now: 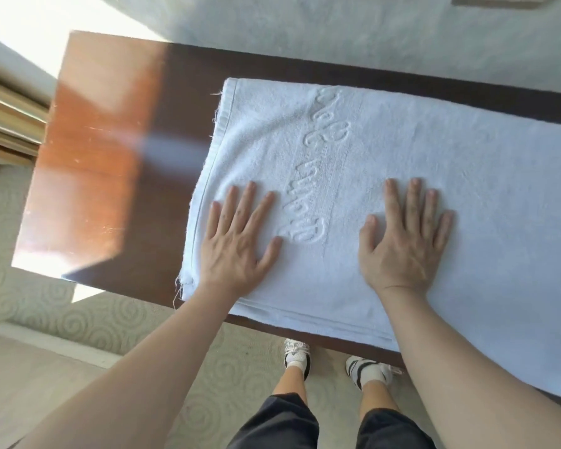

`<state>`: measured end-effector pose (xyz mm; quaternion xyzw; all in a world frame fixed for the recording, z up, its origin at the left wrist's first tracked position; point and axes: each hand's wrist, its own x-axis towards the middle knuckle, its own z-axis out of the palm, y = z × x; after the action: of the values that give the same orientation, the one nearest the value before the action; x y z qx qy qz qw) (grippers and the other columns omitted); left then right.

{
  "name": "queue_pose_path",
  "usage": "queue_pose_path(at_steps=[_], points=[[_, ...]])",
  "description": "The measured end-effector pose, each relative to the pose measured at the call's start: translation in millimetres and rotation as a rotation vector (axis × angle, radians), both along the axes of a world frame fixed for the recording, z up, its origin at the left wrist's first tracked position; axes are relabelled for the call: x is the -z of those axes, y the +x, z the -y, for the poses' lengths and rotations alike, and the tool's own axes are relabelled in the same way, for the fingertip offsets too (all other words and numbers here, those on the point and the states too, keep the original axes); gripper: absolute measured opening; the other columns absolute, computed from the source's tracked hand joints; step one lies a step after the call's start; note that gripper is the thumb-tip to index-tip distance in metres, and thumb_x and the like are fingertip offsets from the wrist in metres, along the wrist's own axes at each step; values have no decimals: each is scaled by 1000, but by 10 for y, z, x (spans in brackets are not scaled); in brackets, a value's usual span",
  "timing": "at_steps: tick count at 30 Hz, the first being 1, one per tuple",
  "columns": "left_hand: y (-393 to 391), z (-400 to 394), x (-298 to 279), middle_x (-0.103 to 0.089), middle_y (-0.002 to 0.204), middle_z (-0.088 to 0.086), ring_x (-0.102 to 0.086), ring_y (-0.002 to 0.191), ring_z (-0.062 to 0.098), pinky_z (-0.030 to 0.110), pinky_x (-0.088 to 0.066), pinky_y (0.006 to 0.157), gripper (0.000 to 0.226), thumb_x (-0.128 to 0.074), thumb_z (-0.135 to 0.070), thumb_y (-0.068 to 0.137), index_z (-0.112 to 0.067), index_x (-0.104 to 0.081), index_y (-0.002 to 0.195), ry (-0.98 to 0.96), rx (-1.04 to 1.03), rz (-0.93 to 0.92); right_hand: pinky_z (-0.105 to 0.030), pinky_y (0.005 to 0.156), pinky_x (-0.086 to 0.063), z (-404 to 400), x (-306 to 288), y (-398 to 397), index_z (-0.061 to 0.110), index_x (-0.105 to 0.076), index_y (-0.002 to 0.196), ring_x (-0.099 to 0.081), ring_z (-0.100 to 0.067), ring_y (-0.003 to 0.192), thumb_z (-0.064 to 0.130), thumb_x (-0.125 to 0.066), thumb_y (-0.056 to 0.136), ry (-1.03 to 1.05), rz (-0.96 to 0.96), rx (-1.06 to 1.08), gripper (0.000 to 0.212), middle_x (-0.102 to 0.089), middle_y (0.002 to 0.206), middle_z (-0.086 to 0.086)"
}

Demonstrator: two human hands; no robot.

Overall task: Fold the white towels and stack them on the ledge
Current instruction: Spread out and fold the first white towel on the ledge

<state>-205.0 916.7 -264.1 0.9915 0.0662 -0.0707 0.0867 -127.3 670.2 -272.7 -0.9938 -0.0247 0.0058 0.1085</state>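
step: smoothing/flattening a part-folded towel, my read. fold not finished, no stack seen yet.
towel: white towel [402, 163] lies flat on the wooden ledge [94, 150], layered edges show at near side so already doubled at least once. runs off frame to the right, full length unknown. near edge overhangs the ledge front a bit. raised lettering band runs across it betw the two hands.
L hand: left hand [237, 244] flat, palm down, fingers straight + spread, pressing the towel near its left hem. holds nothing.
R hand: right hand [405, 241] same, flat, fingers spread, pressing the towel just right of the lettering. holds nothing.
hands rel: apart, side by side, both on top layer, neither curled round the cloth.
next (judgement): needs a grip change, pinch the left hem corners, lift and carry over to the right for the next fold, keep edges lined up. then press flat again.
risk: frayed threads at left hem, thick terry, layers may slip and skew when lifted. overhang at front could drag the towel off if pulled toward the body.
progress: early-mid for this towel. other towels not in view, can't tell how many are left.
containers: none in view, nothing holding anything. the ledge is the only support, bare wood left of the towel, sunlit.
other: patterned carpet [110, 325] below, person's shoes [297, 356] at ledge front.
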Motion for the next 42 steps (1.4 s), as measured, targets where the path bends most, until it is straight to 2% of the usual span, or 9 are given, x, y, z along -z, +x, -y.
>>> queue_pose_path(at_steps=[3, 8, 15, 19, 25, 31, 35, 39, 42], points=[[1, -41, -5, -3, 171, -5, 5, 157, 21, 45, 2, 127, 69, -29, -61, 100, -35, -15, 162, -12, -40, -2, -57, 122, -7, -9, -43, 2, 29, -25, 158, -10, -30, 154, 51, -38, 95, 7, -19, -4, 68, -16, 167, -5], [396, 66, -18, -18, 169, 7, -5, 158, 24, 46, -4, 127, 60, -40, -55, 98, -21, -46, 147, -167, -19, 108, -57, 123, -7, -10, -65, -8, 28, -26, 158, -11, -30, 154, 56, -38, 90, -4, -28, -12, 74, -17, 167, -6], [1243, -264, 68, 0, 171, -7, 8, 157, 19, 44, 4, 127, 68, -23, -64, 101, -36, -10, 162, -34, 12, 19, -56, 123, -8, -7, -16, 11, 28, -25, 159, -10, -29, 154, 57, -35, 89, -57, -25, -17, 77, -15, 167, -5], [1446, -347, 55, 2, 171, -2, 9, 157, 23, 45, 5, 127, 74, -21, -66, 98, -33, -10, 163, -45, -196, 17, -57, 123, -10, -13, -44, 21, 25, -29, 158, -16, -32, 153, 55, -36, 87, -58, -17, -15, 77, -19, 166, -7], [1638, 37, 64, 2, 171, -2, 11, 157, 23, 45, 6, 127, 69, -21, -66, 102, -36, -6, 162, -46, 79, 47, -58, 122, -14, -22, -51, 32, 23, -32, 157, -19, -34, 152, 54, -38, 88, -66, 6, -18, 76, -22, 165, -9], [1855, -280, 57, 2, 171, -3, 8, 157, 21, 42, 8, 126, 71, -16, -69, 100, -37, -6, 162, -6, -55, -3, -58, 121, -15, -3, 4, 27, 24, -33, 156, -19, -35, 152, 54, -40, 88, -60, 45, -26, 75, -24, 165, -9], [1569, -36, 12, 1, 171, 2, 8, 157, 27, 45, 6, 127, 73, -22, -64, 101, -30, -8, 163, -87, -35, 35, -57, 122, -13, -17, -4, 24, 25, -30, 157, -16, -34, 153, 54, -41, 88, -55, 40, -27, 76, -21, 166, -8], [617, 476, 34, -12, 170, 7, -4, 157, 31, 53, -11, 126, 73, -35, -59, 100, -24, -21, 162, -150, 217, 95, -57, 122, -12, -19, -13, 25, 25, -33, 156, -17, -34, 152, 52, -45, 87, -31, 47, -17, 75, -23, 165, -8], [15, 521, 72, -16, 170, 4, -11, 157, 29, 54, -19, 124, 72, -42, -56, 99, -24, -25, 161, -135, 261, 121, -57, 122, -12, -23, -6, 23, 25, -32, 156, -17, -34, 152, 52, -44, 88, -37, 44, -16, 74, -23, 165, -8]])
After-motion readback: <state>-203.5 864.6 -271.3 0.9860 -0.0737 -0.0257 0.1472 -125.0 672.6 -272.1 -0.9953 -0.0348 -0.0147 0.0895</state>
